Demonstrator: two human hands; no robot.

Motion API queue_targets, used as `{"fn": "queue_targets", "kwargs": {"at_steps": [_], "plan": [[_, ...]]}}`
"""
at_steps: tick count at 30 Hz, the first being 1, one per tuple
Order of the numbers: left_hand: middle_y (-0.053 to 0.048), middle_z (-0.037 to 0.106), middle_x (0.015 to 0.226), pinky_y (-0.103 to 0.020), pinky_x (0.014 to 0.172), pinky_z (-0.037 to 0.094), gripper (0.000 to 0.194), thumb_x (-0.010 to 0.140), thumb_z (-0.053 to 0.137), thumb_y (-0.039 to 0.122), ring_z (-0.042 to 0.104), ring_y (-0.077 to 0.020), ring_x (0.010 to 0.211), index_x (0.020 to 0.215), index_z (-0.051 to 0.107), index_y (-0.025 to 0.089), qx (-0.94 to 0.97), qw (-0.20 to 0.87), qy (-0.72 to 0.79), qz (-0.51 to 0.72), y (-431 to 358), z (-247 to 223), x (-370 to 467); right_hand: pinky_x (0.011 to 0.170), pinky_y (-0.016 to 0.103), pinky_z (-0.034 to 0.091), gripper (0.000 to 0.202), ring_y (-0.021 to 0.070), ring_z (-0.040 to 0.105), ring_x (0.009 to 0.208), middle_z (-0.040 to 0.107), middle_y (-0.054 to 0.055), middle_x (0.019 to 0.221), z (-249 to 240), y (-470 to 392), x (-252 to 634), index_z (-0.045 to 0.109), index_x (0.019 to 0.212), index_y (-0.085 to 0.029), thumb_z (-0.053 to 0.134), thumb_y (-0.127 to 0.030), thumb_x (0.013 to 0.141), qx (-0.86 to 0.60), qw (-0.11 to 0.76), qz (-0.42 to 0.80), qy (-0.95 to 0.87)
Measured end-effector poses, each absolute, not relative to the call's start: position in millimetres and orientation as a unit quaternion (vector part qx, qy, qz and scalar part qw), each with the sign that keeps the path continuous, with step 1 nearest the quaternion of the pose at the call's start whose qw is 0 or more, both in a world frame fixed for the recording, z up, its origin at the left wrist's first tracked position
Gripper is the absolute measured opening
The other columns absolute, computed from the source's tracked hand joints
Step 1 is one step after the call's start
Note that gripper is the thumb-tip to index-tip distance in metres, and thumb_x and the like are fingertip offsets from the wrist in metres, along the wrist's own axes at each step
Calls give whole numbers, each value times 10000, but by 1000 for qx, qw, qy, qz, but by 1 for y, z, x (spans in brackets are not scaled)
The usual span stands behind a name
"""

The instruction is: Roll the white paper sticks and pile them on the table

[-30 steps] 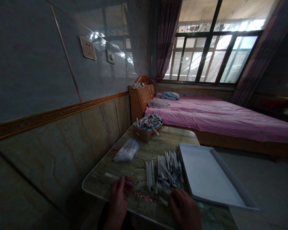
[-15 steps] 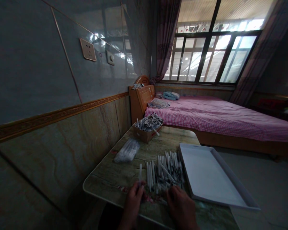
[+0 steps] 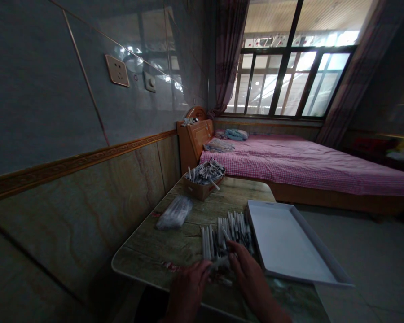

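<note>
Close to the table's front edge, my left hand [image 3: 190,283] is closed, its fingertips on one end of a blurred, pale pen [image 3: 219,264]. The other end meets the thumb and fingers of my right hand [image 3: 247,274], which is bent over the near end of a row of pens. These white-barrelled pens [image 3: 234,226] lie side by side, pointing away from me, with dark parts among them. Behind my fingers the near ends of several pens are hidden.
A cardboard box [image 3: 197,190] heaped with similar pens stands at the table's far end. Nearer lies a clear plastic bag [image 3: 175,213]. A shallow white tray [image 3: 289,237] overhangs the table's right side. A tiled wall runs along the left; a bed [image 3: 272,157] stands beyond.
My left hand no longer holds a pen upright; a pale pen now lies across between both hands. My right hand has risen onto the row of pens. The view has shifted slightly.
</note>
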State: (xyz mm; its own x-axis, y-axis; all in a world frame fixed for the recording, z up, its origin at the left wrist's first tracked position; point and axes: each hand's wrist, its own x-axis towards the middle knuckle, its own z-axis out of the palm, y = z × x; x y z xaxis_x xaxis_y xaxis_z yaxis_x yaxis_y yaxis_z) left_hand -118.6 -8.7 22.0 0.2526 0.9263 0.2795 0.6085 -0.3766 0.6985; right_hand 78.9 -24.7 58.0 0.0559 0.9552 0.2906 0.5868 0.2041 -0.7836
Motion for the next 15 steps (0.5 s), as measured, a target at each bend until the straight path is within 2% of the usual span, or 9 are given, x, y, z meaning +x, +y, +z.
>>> {"fn": "queue_targets", "kwargs": {"at_steps": [1,3,5,6,8,10,14,15], "plan": [[-8,772,862,-261,687,440,260,893,506,178,680,-190,779,960,732,288,786,183,492,327,-8,24,-120,756,260,488,329,194,694,888,739,62,1020,65,-24,78,694,1065,-242,441,-408,936,-578,396,238,-673],[2,742,786,-266,656,410,232,900,516,152,649,-186,732,905,711,277,832,83,454,310,-6,26,-125,621,237,456,299,169,667,690,724,29,776,74,-24,78,721,846,-229,465,-368,913,-560,323,304,-700],[11,702,727,-282,665,389,210,908,523,143,613,-185,690,850,682,266,864,2,408,296,-4,29,-129,467,208,359,324,124,538,469,602,-27,526,76,-26,78,678,665,-217,492,-355,891,-547,266,411,-679],[13,685,714,-293,693,386,204,911,522,138,600,-186,686,843,670,261,874,-28,387,294,-4,30,-131,421,198,310,324,106,465,403,542,-49,462,75,-28,77,663,631,-213,508,-355,877,-538,255,471,-651],[11,668,728,-315,755,379,176,915,526,141,582,-189,703,887,656,257,888,-65,351,289,-6,32,-134,383,187,265,298,84,385,350,498,-69,425,71,-33,76,667,633,-206,536,-360,851,-508,257,573,-589],[8,659,753,-326,766,366,132,916,548,171,568,-194,718,943,643,259,900,-82,325,278,-9,33,-135,387,181,272,288,77,390,360,520,-63,445,65,-38,74,690,657,-202,554,-375,843,-476,263,630,-555],[-1,646,756,-314,690,344,91,921,552,215,551,-190,696,872,618,254,921,-95,279,257,-13,31,-138,428,173,304,296,70,417,445,579,-45,542,49,-48,72,728,669,-208,624,-435,829,-438,254,650,-566],[-5,649,757,-306,678,345,110,924,546,214,555,-184,690,844,612,249,924,-92,270,254,-12,31,-139,426,175,313,315,70,416,444,579,-46,537,44,-50,72,723,638,-210,654,-466,809,-454,281,618,-577]]}}
